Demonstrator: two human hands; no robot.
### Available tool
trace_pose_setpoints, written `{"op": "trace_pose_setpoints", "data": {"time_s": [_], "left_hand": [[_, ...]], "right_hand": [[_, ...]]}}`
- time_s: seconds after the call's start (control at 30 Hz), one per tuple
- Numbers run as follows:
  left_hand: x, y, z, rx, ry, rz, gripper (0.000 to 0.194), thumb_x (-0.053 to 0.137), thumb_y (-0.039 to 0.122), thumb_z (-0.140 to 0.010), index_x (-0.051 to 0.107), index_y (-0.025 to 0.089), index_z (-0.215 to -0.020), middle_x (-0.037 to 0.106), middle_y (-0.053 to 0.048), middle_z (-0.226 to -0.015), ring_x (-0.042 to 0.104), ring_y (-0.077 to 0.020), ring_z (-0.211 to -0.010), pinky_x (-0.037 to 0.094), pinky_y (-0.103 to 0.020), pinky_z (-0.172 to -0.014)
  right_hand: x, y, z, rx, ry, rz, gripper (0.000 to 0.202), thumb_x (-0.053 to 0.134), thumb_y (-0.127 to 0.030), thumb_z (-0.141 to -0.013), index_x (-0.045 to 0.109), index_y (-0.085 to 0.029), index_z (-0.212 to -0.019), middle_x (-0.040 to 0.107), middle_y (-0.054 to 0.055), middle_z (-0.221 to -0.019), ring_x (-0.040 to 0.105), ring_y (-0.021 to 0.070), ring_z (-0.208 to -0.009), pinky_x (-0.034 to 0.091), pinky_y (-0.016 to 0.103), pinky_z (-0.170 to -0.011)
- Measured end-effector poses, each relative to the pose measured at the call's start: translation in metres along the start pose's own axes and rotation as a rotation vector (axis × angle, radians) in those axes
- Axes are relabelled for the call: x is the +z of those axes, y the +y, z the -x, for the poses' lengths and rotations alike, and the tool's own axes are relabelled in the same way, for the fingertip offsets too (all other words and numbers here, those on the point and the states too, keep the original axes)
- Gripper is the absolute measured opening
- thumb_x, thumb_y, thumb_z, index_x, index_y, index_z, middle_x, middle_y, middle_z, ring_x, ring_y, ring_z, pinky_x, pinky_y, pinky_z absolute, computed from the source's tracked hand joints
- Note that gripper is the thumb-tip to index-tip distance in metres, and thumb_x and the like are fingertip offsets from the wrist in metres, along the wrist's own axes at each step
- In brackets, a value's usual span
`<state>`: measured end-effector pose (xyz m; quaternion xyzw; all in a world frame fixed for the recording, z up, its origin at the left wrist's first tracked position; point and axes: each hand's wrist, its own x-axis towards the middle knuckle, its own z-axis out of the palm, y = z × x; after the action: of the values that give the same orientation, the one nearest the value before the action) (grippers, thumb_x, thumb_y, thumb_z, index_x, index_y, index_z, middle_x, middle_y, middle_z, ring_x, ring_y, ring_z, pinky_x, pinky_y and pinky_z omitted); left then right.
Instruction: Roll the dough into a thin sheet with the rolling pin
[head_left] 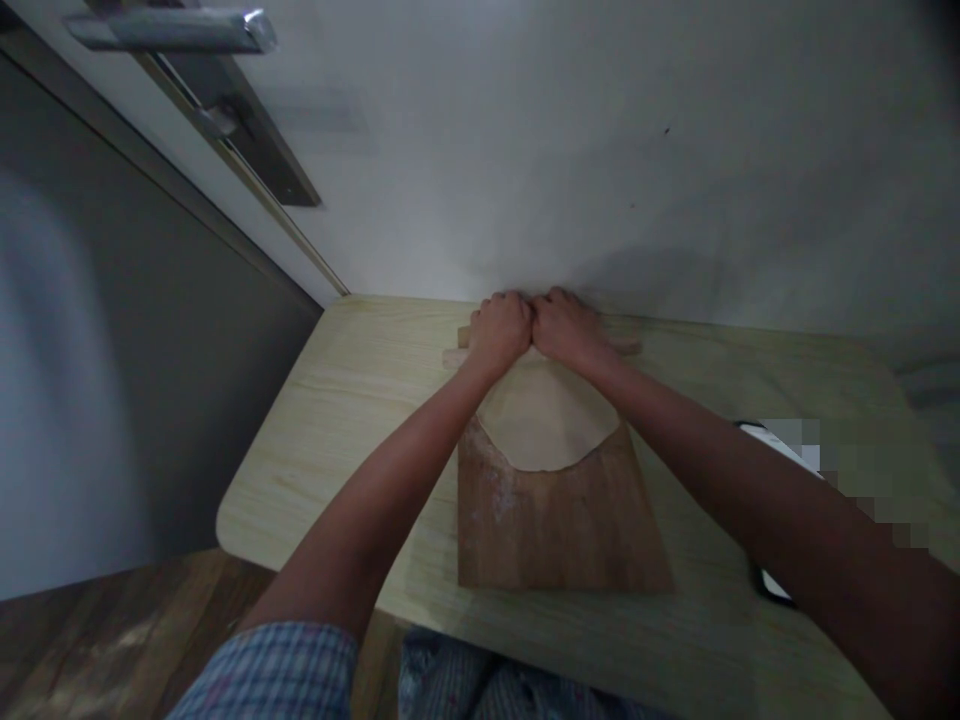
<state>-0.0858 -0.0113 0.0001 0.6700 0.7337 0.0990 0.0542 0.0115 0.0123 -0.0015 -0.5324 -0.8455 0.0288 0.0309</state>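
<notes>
A flat, pale sheet of dough (547, 420) lies on the far half of a brown wooden board (555, 540), which has a white floury patch at its left. Across the board's far end lies a wooden rolling pin (626, 346), its ends showing to either side. My left hand (501, 325) and my right hand (566, 325) press on it side by side, touching, with fingers curled over. The hands and wrists hide the pin's middle and the dough's far edge.
The pale wooden table (337, 400) meets a light wall (525, 150) at its far edge. A phone (776, 588) lies at the right, partly under my right forearm. A metal door handle (172, 32) juts out at the upper left.
</notes>
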Motion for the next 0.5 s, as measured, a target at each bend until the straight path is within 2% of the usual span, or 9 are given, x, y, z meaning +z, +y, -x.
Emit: {"op": "trace_pose_setpoints", "data": {"time_s": [0.27, 0.5], "left_hand": [[-0.003, 0.003, 0.015, -0.019, -0.015, -0.056, 0.033, 0.018, 0.029, -0.09, 0.043, 0.016, -0.106, 0.053, -0.013, -0.105, 0.049, -0.0246, -0.101, 0.037, -0.037, -0.081], [0.003, 0.005, 0.029, 0.004, 0.151, -0.107, 0.028, 0.022, 0.028, -0.089, 0.045, 0.016, -0.102, 0.057, -0.01, -0.098, 0.051, -0.023, -0.096, 0.037, -0.035, -0.079]], "right_hand": [[-0.001, -0.003, 0.015, -0.021, 0.033, 0.001, 0.037, 0.023, -0.023, -0.087, 0.053, -0.014, -0.107, 0.056, 0.015, -0.105, 0.05, 0.0242, -0.093, 0.037, 0.035, -0.074], [0.0, -0.005, 0.028, -0.032, 0.07, -0.044, 0.035, 0.024, -0.026, -0.088, 0.056, -0.015, -0.098, 0.06, 0.012, -0.1, 0.051, 0.0209, -0.091, 0.034, 0.033, -0.078]]}}
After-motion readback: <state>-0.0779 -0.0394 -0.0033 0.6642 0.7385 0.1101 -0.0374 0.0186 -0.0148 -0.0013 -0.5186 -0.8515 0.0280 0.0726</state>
